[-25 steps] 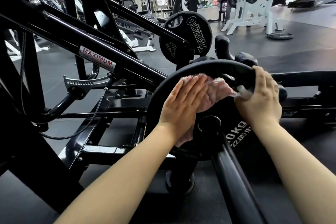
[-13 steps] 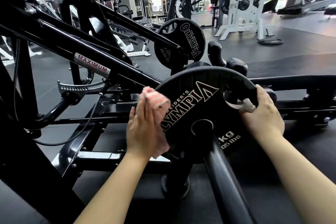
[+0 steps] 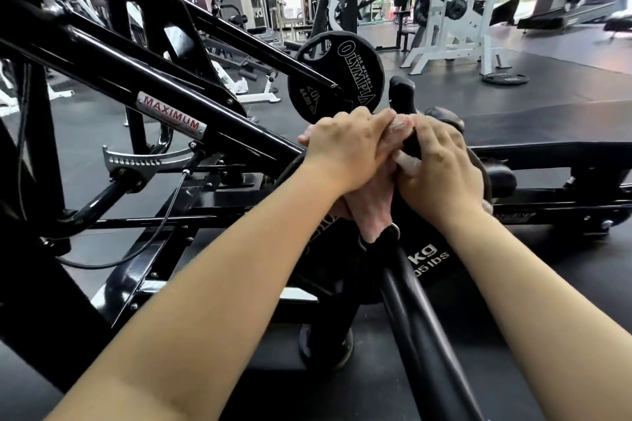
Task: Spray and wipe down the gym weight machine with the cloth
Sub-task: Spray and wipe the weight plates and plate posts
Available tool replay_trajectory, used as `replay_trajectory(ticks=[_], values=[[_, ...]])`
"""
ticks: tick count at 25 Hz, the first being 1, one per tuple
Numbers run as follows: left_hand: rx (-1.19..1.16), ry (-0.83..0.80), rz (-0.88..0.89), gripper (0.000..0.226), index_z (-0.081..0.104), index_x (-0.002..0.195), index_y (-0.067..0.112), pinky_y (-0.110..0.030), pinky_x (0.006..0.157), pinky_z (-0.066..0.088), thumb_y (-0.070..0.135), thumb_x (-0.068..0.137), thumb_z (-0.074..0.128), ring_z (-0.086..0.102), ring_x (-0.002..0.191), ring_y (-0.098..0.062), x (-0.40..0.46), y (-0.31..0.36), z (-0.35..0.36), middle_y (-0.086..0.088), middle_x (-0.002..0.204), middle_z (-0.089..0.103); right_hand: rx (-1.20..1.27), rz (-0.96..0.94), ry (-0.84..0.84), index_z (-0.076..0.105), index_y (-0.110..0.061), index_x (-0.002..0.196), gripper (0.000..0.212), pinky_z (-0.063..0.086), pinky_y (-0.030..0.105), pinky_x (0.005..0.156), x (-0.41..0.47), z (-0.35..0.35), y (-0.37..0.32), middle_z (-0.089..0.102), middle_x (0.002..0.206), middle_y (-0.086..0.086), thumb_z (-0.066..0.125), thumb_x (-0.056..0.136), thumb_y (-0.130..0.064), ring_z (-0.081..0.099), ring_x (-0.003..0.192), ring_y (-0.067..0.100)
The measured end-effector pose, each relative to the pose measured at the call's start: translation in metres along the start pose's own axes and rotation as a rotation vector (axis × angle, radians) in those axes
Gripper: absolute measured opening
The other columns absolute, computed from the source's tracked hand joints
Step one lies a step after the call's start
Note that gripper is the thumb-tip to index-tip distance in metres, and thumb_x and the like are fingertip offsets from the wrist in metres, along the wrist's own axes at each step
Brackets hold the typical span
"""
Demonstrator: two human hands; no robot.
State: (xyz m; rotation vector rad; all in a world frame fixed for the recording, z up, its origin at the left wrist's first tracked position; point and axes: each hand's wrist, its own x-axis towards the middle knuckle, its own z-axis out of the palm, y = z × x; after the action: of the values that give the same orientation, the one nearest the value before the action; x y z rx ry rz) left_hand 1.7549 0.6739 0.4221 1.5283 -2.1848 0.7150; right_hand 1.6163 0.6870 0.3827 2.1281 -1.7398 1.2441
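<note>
**Both hands meeting at the top of the plate**

Left hand up at the top rim of the near round black iron weight plate, knuckles raised, fingers curled over and gripping the pink fluffy cloth. Cloth bunched at the rim between the two hands, its tail hanging down the plate's face toward the hub. Right hand just beside it, touching, fingers bent over the rim and around a small pale object too hidden to identify. Both forearms stretched forward, converging on the plate. Second black weight plate with white OLYMPIA lettering just behind the hands, on the black steel machine frame.

Half a second back: left hand flat at the plate's left edge, cloth pressed there, lettering on the face exposed. Now shifted up and right to the rim, covering most of that lettering. Right hand on the same upper-right part of the rim as before.
</note>
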Motion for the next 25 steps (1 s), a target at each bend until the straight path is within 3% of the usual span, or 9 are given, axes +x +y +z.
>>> replay_trajectory(ticks=[4, 10, 14, 17, 19, 21, 23, 25], values=[[-0.156, -0.016, -0.088, 0.044, 0.037, 0.137, 0.03, -0.038, 0.08, 0.041, 0.048, 0.098, 0.029, 0.057, 0.103, -0.028, -0.021, -0.03, -0.005, -0.004, 0.11, 0.057, -0.066, -0.005, -0.036, 0.026, -0.017, 0.148, 0.067, 0.034, 0.039, 0.103, 0.0, -0.002, 0.001, 0.033, 0.151, -0.001, 0.056, 0.09, -0.033, 0.021, 0.14, 0.018], [-0.507, -0.066, -0.378, 0.064, 0.044, 0.136, 0.017, -0.039, 0.09, 0.044, 0.051, 0.086, 0.024, 0.055, 0.112, -0.03, -0.096, -0.075, 0.029, -0.009, 0.125, 0.057, -0.045, -0.028, -0.001, 0.03, -0.011, 0.147, 0.067, 0.032, 0.039, 0.105, -0.001, 0.003, 0.005, 0.037, 0.148, 0.005, 0.058, 0.088, -0.027, 0.026, 0.138, 0.023], [-0.95, -0.173, -0.661, 0.05, 0.036, 0.137, 0.038, -0.029, 0.081, 0.047, 0.046, 0.088, 0.043, 0.057, 0.101, -0.012, -0.159, -0.065, 0.069, -0.003, 0.124, 0.059, -0.03, -0.027, 0.046, 0.034, -0.007, 0.144, 0.065, 0.039, 0.046, 0.099, -0.003, 0.009, 0.002, 0.041, 0.144, 0.01, 0.056, 0.088, -0.029, 0.03, 0.135, 0.027], [-1.378, -0.121, -0.949, 0.04, 0.037, 0.123, 0.034, -0.023, 0.072, 0.054, 0.036, 0.086, 0.053, 0.058, 0.097, -0.013, -0.176, -0.05, 0.078, -0.001, 0.116, 0.057, -0.045, 0.001, 0.018, 0.031, -0.008, 0.146, 0.067, 0.036, 0.046, 0.102, -0.003, 0.008, 0.001, 0.037, 0.146, 0.009, 0.059, 0.088, -0.028, 0.026, 0.137, 0.026], [-1.291, -0.013, -1.011, 0.029, 0.046, 0.117, 0.021, -0.031, 0.086, 0.052, 0.03, 0.092, 0.056, 0.055, 0.111, -0.025, -0.17, -0.05, 0.083, -0.009, 0.121, 0.05, -0.047, 0.016, 0.014, 0.029, -0.007, 0.147, 0.068, 0.032, 0.045, 0.105, -0.004, 0.008, 0.002, 0.034, 0.148, 0.009, 0.057, 0.088, -0.028, 0.024, 0.139, 0.026], [-1.237, 0.103, -0.969, 0.062, 0.049, 0.118, 0.008, -0.044, 0.097, 0.046, 0.054, 0.079, 0.06, 0.054, 0.113, -0.029, -0.155, -0.047, 0.082, -0.015, 0.123, 0.051, -0.043, 0.034, 0.02, 0.028, -0.007, 0.147, 0.069, 0.03, 0.044, 0.106, -0.004, 0.008, 0.002, 0.034, 0.149, 0.01, 0.05, 0.088, -0.034, 0.024, 0.138, 0.028], [-1.137, 0.24, -0.917, 0.071, 0.05, 0.113, 0.009, -0.043, 0.097, 0.044, 0.065, 0.068, 0.051, 0.056, 0.108, -0.027, -0.135, -0.047, 0.076, -0.013, 0.116, 0.057, -0.044, 0.066, 0.017, 0.027, -0.006, 0.147, 0.076, 0.028, 0.043, 0.108, -0.005, 0.009, 0.001, 0.033, 0.149, 0.011, 0.04, 0.08, -0.041, 0.024, 0.139, 0.029], [-1.043, 0.292, -0.818, 0.058, 0.054, 0.114, 0.008, -0.035, 0.092, 0.044, 0.055, 0.082, 0.044, 0.058, 0.104, -0.026, -0.099, -0.045, 0.055, -0.014, 0.112, 0.061, -0.039, 0.102, 0.025, 0.026, -0.007, 0.147, 0.078, 0.022, 0.038, 0.11, -0.006, 0.009, 0.004, 0.031, 0.149, 0.013, 0.04, 0.079, -0.043, 0.022, 0.139, 0.029]])
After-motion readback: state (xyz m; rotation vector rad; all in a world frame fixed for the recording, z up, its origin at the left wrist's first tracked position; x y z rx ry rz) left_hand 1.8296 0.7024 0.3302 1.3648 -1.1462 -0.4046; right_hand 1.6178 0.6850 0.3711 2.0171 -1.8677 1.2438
